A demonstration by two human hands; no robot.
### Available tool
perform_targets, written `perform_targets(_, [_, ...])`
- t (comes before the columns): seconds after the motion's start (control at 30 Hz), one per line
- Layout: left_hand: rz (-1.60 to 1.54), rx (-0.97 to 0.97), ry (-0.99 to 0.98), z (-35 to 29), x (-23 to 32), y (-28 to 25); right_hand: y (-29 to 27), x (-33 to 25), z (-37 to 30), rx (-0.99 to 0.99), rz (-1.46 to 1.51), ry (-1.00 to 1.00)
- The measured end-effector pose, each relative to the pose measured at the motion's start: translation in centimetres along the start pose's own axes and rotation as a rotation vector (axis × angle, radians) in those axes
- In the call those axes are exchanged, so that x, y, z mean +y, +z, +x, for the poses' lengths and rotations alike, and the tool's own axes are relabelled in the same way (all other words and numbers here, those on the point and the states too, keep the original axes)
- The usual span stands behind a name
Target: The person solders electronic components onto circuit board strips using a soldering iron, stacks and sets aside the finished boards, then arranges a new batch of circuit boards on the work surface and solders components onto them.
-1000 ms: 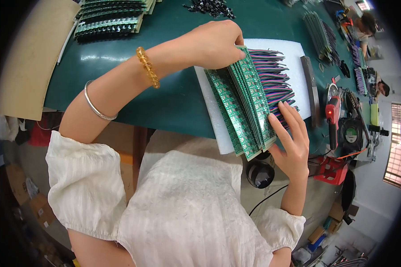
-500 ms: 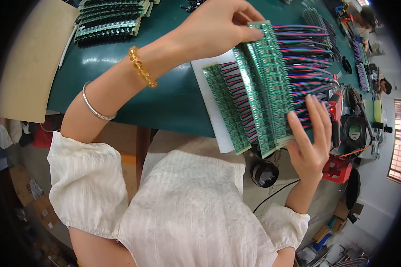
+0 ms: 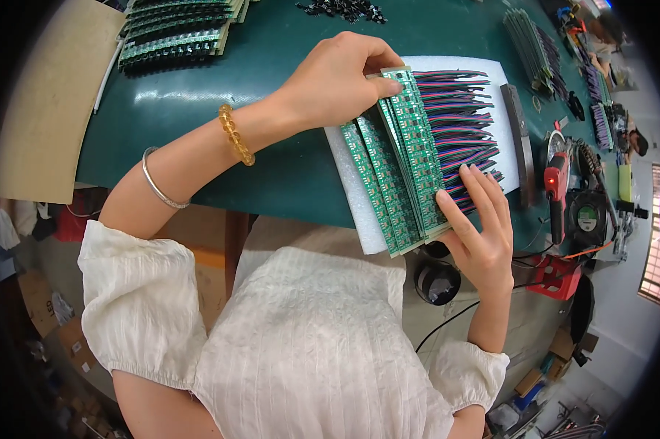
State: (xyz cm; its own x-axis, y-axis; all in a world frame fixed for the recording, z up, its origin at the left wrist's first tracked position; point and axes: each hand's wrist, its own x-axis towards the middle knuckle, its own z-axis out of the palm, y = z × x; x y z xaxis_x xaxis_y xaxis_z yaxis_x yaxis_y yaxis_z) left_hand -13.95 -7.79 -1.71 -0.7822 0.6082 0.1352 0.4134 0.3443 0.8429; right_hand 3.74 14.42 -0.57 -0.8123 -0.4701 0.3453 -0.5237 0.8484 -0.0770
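Observation:
A stack of green circuit board panels (image 3: 420,135) lies slanted in front of me, with rows of multicoloured wires (image 3: 461,110) running off its right side. My left hand (image 3: 355,77) pinches the far end of the upper panels between thumb and fingers. At the near end, my right hand (image 3: 483,238) grips the panels' corner, its fingers reaching over the wires. More green panels (image 3: 377,175) peek out underneath, fanned to the left. All of them rest on a white foam sheet (image 3: 348,175), which juts over the table's near edge.
Stacked boards with black parts (image 3: 176,44) lie far left beside a tan panel (image 3: 51,95). Small black pieces (image 3: 342,9) are piled at the back. A dark bar (image 3: 519,139), a red-and-black tool (image 3: 557,186) and a fan (image 3: 584,219) stand right. Another person (image 3: 604,33) is far right.
The upper panels have come down and left onto the others, both hands moving with them. The wires now lie over the foam, and the far foam edge and dark bar are uncovered.

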Motion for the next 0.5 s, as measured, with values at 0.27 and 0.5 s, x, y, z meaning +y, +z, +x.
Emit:
perform_targets(0.27, [-0.570, -0.107, -0.290, 0.7, 2.1, -1.0, 0.0, 0.0, -0.2, 0.079, 0.064, 0.056])
perform_targets(0.5, [-0.666, -0.080, -0.371, -0.1, 1.5, -1.1, -1.4, -0.6, -0.1, 0.105, 0.050, 0.012])
